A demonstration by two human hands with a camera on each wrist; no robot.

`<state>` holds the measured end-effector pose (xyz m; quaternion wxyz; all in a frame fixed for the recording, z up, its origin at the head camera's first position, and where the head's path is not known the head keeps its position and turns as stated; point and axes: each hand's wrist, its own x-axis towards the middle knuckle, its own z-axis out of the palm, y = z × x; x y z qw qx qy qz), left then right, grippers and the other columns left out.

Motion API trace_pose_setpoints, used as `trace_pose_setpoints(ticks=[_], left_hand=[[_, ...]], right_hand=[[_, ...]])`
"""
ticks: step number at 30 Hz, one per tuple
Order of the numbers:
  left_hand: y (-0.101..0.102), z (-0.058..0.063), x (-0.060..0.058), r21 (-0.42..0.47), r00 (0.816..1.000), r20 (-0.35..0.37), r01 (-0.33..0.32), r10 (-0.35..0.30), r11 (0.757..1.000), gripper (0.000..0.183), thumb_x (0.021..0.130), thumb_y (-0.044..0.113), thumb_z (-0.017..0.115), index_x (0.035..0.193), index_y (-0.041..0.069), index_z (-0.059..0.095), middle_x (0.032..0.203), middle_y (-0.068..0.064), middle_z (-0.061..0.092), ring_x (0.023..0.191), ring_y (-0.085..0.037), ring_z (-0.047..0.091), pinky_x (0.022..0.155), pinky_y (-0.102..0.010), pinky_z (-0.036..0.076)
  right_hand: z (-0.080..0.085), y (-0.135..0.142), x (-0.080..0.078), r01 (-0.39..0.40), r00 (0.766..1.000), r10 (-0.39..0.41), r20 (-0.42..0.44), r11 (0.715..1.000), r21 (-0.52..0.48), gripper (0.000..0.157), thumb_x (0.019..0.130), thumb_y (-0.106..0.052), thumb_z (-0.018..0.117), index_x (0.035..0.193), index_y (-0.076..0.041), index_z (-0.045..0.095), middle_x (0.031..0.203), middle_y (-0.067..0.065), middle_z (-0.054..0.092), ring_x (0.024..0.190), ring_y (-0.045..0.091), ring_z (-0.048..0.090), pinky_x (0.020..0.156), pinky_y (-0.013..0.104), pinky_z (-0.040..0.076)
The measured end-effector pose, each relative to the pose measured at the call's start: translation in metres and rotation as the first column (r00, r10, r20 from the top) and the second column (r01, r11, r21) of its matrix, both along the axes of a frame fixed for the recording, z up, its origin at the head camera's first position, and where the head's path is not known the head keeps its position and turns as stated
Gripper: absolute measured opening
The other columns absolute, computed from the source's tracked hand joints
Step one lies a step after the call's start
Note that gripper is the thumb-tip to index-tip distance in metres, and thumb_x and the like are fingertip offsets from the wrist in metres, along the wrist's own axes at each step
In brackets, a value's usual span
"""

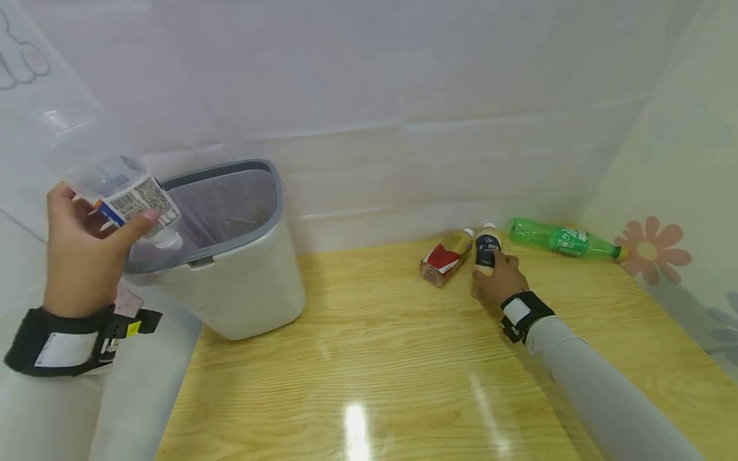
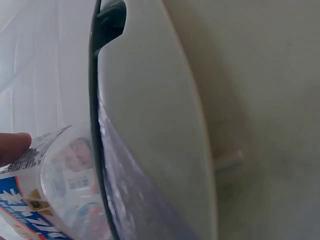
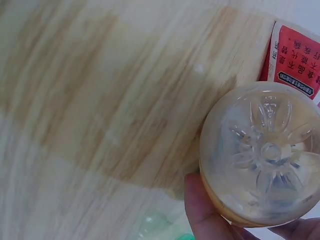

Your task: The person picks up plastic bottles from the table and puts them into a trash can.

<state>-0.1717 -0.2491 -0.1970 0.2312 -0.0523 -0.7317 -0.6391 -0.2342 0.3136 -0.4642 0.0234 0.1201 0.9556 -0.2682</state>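
Observation:
My left hand (image 1: 92, 243) grips a clear plastic bottle (image 1: 141, 202) with a white and blue label. It holds the bottle tilted over the near-left rim of the trash bin (image 1: 254, 282), the base toward the opening. In the left wrist view, the clear bottle (image 2: 70, 185) is beside the bin's dark rim. At the back of the table, my right hand (image 1: 500, 280) grips a bottle with a dark blue label and white cap (image 1: 488, 246). The right wrist view shows that bottle's clear base (image 3: 267, 155) close up, with fingers around it.
A red-labelled bottle (image 1: 442, 259) lies just left of the right hand. Farther right a green bottle (image 1: 562, 240) lies along the back wall. The bin has a translucent liner (image 1: 230, 205) inside. The wooden table (image 1: 357, 358) reaches to the white wall covering.

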Motion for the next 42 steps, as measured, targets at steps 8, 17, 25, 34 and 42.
trace_pose_setpoints(ticks=[8,17,25,34,42], left_hand=[[0.011,0.004,0.004,-0.181,0.977,0.008,-0.210,0.215,0.961,0.084,0.076,0.004,0.073,0.143,0.024,0.025,0.123,0.007,0.048,0.121,-0.012,0.046,0.090,-0.010,0.041],[0.039,-0.005,0.019,0.144,0.966,-0.223,0.165,-0.130,0.976,0.057,0.077,-0.019,0.060,0.130,0.000,0.047,0.110,-0.010,0.062,0.106,-0.022,0.057,0.083,-0.014,0.051],[0.074,-0.023,0.036,0.067,0.854,-0.285,0.470,-0.434,0.880,0.058,0.080,-0.027,0.044,0.135,-0.009,0.038,0.118,-0.012,0.060,0.113,-0.026,0.053,0.091,-0.019,0.052],[0.107,-0.062,0.038,-0.036,0.832,-0.115,0.542,-0.543,0.839,0.049,0.087,-0.017,0.047,0.135,-0.010,0.036,0.122,-0.004,0.058,0.114,-0.024,0.055,0.091,-0.019,0.053],[0.142,-0.118,0.028,-0.069,0.830,0.142,0.553,-0.540,0.831,0.051,0.091,0.005,0.056,0.139,0.007,0.038,0.129,-0.014,0.050,0.119,-0.031,0.050,0.091,-0.017,0.051]], right_hand=[[-0.001,0.009,0.004,-0.026,0.999,0.024,-0.027,0.994,-0.102,0.085,0.091,-0.045,0.045,0.149,0.003,0.007,0.144,0.045,0.014,0.117,0.061,0.036,0.095,0.071,0.038],[0.011,0.005,0.021,-0.096,0.985,0.059,-0.164,0.969,-0.226,0.090,0.090,-0.054,0.047,0.151,-0.004,0.005,0.148,0.040,0.014,0.125,0.054,0.032,0.099,0.072,0.033],[0.036,-0.027,0.057,-0.199,0.953,0.116,-0.278,0.934,-0.295,0.085,0.090,-0.052,0.050,0.152,-0.012,0.009,0.149,0.030,0.019,0.116,0.045,0.041,0.087,0.063,0.049],[0.058,-0.066,0.095,-0.370,0.879,0.191,-0.438,0.852,-0.371,0.076,0.089,-0.034,0.061,0.150,-0.027,0.016,0.148,0.019,0.026,0.120,0.039,0.044,0.085,0.062,0.051],[0.066,-0.103,0.127,-0.519,0.745,0.301,-0.596,0.822,-0.233,0.082,0.083,-0.018,0.069,0.150,-0.021,0.021,0.144,0.014,0.033,0.112,0.026,0.049,0.077,0.049,0.056]])
